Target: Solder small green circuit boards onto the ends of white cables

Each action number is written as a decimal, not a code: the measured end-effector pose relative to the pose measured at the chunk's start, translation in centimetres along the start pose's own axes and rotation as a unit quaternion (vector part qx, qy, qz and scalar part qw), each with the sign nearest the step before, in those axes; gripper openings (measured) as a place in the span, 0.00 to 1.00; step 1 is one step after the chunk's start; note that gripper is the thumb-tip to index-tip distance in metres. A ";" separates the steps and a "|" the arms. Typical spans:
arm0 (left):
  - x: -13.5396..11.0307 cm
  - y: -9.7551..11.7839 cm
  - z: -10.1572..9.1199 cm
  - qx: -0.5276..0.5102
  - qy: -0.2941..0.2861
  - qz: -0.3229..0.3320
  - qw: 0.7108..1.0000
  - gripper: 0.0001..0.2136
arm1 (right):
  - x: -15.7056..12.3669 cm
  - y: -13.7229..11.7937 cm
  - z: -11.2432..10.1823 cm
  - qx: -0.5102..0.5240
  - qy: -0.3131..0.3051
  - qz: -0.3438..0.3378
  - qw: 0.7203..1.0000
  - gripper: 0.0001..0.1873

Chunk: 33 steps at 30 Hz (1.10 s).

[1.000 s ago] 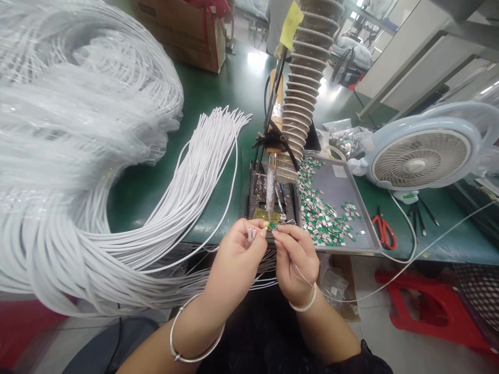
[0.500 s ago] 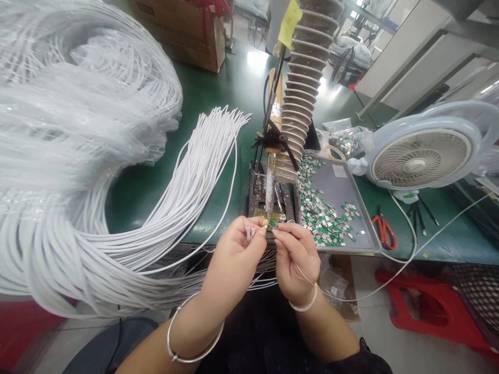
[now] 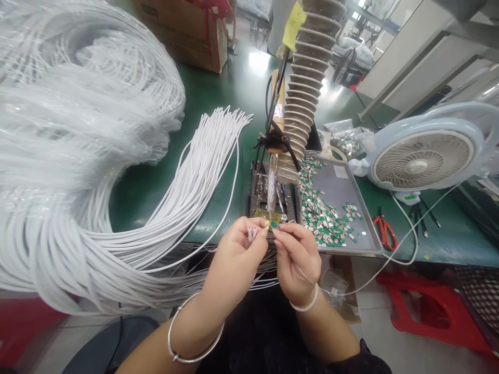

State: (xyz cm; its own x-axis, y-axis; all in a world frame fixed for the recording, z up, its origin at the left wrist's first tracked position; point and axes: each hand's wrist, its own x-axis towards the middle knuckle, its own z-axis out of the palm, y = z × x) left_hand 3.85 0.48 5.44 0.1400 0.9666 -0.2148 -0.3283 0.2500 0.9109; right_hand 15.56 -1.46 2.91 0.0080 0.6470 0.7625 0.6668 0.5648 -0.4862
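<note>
My left hand (image 3: 237, 254) is closed, thumb and forefinger pinched together, with two white cable ends (image 3: 252, 234) sticking up between its fingers. A small yellow piece (image 3: 267, 224) shows at its fingertips. My right hand (image 3: 298, 254) is closed on a thin solder wire (image 3: 362, 288), which runs from the palm off to the right. Between both sets of fingertips sits a small green circuit board (image 3: 274, 225); which fingers bear it I cannot tell. Just above, the tip of an upright soldering iron (image 3: 272, 182), clamped in a stand, points down at the board.
A grey tray (image 3: 360, 208) of small green-and-metal boards (image 3: 327, 223) lies to the right. Beyond it are red-handled cutters (image 3: 385, 234) and a fan (image 3: 423, 156). A ribbed hose (image 3: 307, 78) hangs behind the iron. Bundled white cables (image 3: 202, 166) fill the left.
The solder wire's loop on the right has shifted upward slightly. Both hands keep their pinch under the iron, and the whole view has moved a little.
</note>
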 end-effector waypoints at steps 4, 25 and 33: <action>-0.1 -0.3 -0.1 0.008 -0.003 -0.006 1.000 0.04 | -0.2 0.0 0.1 0.004 0.004 -0.001 1.000 0.16; 0.3 0.0 -0.5 0.023 -0.017 0.001 1.000 0.06 | -0.5 -0.1 -0.3 0.045 0.022 0.026 0.998 0.17; 0.3 0.4 -0.3 0.022 -0.019 0.020 0.999 0.07 | -0.4 -0.3 -0.5 0.044 0.013 0.027 0.999 0.17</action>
State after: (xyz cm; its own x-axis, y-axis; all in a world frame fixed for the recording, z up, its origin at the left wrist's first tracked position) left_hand 3.47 0.88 5.61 0.1625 0.9728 -0.1653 -0.2938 0.2076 0.9331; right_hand 15.79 -2.16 2.94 0.0612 0.6646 0.7447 0.5975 0.5732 -0.5607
